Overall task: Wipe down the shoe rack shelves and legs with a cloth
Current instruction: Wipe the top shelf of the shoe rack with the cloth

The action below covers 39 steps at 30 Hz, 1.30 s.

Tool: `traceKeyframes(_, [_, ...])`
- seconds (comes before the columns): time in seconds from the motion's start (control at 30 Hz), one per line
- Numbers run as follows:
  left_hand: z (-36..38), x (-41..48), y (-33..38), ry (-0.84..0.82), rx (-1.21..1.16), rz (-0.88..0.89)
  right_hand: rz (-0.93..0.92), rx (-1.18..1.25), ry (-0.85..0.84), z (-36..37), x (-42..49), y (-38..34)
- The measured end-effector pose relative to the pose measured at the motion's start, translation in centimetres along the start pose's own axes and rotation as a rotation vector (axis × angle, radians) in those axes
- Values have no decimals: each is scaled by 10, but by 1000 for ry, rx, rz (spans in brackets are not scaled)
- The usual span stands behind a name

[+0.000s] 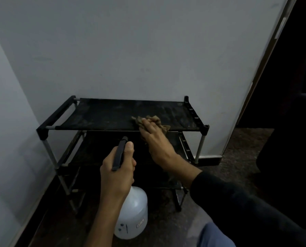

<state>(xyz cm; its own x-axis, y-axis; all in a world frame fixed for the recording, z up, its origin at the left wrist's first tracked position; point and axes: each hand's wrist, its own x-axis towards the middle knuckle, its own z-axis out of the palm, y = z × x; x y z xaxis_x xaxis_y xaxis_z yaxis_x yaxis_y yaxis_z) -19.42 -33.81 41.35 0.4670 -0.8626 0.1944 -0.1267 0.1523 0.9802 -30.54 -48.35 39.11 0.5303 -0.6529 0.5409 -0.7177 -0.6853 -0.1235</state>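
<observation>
Pressing down near the middle of the frame, your right hand (154, 139) lies flat with fingers spread over a crumpled brown cloth (151, 123), pinning it to the top shelf (113, 113) of the black shoe rack (73, 157). The cloth sits toward the right half of that shelf, at its front edge, with a corner hanging just over it. The shelf fabric looks dusty and streaked. Lower and left of centre, your left hand (117, 172) is closed around the black trigger head of a white spray bottle (132, 216), thumb resting beside the nozzle, which points toward the rack. The bottle body hangs below your fist, in front of the lower shelves. The rack stands against a pale wall (130, 50), with a dark doorway at the right of the frame.
</observation>
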Motion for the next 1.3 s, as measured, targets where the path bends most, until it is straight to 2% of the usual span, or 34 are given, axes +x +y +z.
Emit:
traceKeyframes(0.17, [8,-7,-7,-62,-4,-29,196,8,160,-6,-45,53])
traceKeyframes(0.23, [18,-11,-7,-105,-24,-39,318,53,234,-15,-59,59])
traceKeyframes(0.37, [41,-23,-10,-204,-37,-42,441,124,382,-19,-87,61])
traceKeyframes(0.47, [58,-30,-14,-255,-27,-53,702,197,497,-6,-116,66])
traceKeyframes(0.57, [69,-39,-20,-277,-21,-61,1030,427,593,6,-123,72])
traceKeyframes(0.63, [72,-42,-24,-290,-25,-68,1149,565,656,5,-111,76])
traceKeyframes(0.73, [73,-44,-29,-282,-21,-83,1073,628,783,-2,-90,78])
traceKeyframes(0.83, [71,-40,-36,-270,0,-72,961,535,860,-1,-79,80])
traceKeyframes(0.9, [69,-39,-41,-261,6,-67,944,462,804,13,-82,82])
traceKeyframes(1.03, [64,-37,-51,-240,2,-80,1109,496,669,49,-102,90])
traceKeyframes(1.13, [61,-34,-60,-238,20,-80,1177,517,645,55,-105,95])
traceKeyframes(1.3, [59,-24,-67,-229,15,-74,1053,486,887,23,-72,95])
